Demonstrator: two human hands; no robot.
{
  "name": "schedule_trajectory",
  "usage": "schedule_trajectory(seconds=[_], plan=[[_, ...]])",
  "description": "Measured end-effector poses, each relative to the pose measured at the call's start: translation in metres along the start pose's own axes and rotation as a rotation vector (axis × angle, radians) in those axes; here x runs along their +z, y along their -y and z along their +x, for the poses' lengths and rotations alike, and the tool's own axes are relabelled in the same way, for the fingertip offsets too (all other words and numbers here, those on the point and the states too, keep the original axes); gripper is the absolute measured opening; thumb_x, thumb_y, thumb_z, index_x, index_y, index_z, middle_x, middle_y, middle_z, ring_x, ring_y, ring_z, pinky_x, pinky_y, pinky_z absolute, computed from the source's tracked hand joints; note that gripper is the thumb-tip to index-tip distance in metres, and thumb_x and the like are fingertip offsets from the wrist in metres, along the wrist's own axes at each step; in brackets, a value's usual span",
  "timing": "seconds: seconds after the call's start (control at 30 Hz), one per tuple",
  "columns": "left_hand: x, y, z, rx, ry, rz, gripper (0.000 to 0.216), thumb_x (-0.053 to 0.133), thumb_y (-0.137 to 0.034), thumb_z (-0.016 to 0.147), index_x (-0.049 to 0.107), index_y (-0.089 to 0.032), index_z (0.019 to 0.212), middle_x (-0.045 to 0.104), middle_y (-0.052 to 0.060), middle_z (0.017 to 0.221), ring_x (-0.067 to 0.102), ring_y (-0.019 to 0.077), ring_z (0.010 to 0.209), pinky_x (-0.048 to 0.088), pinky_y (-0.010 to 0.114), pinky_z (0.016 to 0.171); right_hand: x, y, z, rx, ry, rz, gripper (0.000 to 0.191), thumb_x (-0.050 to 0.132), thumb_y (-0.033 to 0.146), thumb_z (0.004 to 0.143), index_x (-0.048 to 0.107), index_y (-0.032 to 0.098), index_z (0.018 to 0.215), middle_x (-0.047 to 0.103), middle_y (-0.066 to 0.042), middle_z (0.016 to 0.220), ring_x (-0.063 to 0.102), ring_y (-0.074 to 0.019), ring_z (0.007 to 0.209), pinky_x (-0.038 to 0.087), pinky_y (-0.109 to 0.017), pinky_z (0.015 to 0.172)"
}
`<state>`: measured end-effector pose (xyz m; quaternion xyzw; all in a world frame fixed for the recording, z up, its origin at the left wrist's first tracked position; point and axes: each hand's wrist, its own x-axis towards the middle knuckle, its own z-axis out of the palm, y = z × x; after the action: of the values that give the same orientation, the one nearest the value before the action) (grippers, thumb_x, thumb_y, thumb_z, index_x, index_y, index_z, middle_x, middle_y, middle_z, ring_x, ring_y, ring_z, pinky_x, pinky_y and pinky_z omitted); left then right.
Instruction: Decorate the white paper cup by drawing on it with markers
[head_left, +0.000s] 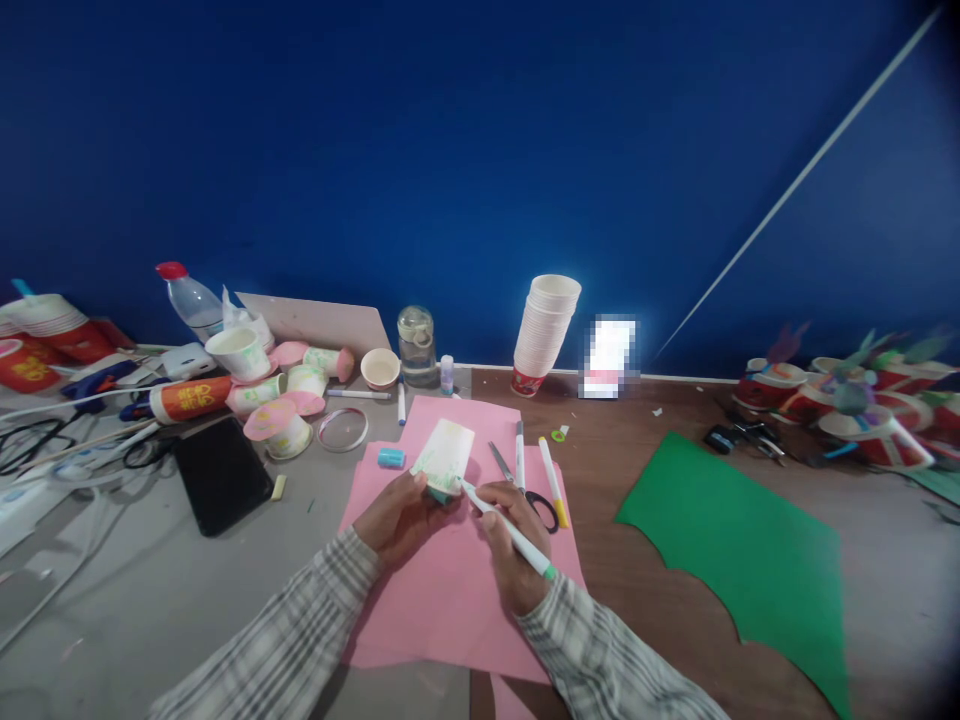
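Observation:
My left hand (397, 515) grips a white paper cup (448, 456) lying on its side, with faint green marks on its wall, over a pink paper sheet (450, 590). My right hand (510, 550) pinches a white marker with a green end (510, 530), its tip touching the cup's near edge. A blue marker cap (391, 458) lies just left of the cup. Scissors (525, 485) and two more markers, one of them yellow-ended (553, 482), lie on the pink sheet to the right.
A green sheet (742, 560) lies at right. A stack of white cups (546, 330), a glass jar (417, 345) and a small bowl (380, 368) stand at the back. Decorated cups (285, 400), a black tablet (221, 475), a bottle (191, 300) and cables crowd the left. Red decorated cups (862, 410) sit far right.

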<state>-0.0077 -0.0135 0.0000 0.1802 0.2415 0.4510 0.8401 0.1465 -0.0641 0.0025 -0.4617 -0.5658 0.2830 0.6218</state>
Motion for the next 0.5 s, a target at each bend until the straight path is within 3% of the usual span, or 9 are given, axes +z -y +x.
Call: schedule_trajectory(seconds=[0.5], plan=[[-0.0012, 0.0002, 0.0003, 0.02, -0.043, 0.048, 0.042, 0.066, -0.027, 0.062, 0.058, -0.008, 0.098, 0.068, 0.017, 0.089, 0.059, 0.0284, 0.087, 0.048, 0.04, 0.079, 0.0007, 0.0031, -0.0032, -0.033, 0.027, -0.045, 0.017, 0.049, 0.02, 0.075, 0.064, 0.024, 0.083, 0.065, -0.001, 0.074, 0.062, -0.021, 0.066, 0.049, -0.031, 0.06]])
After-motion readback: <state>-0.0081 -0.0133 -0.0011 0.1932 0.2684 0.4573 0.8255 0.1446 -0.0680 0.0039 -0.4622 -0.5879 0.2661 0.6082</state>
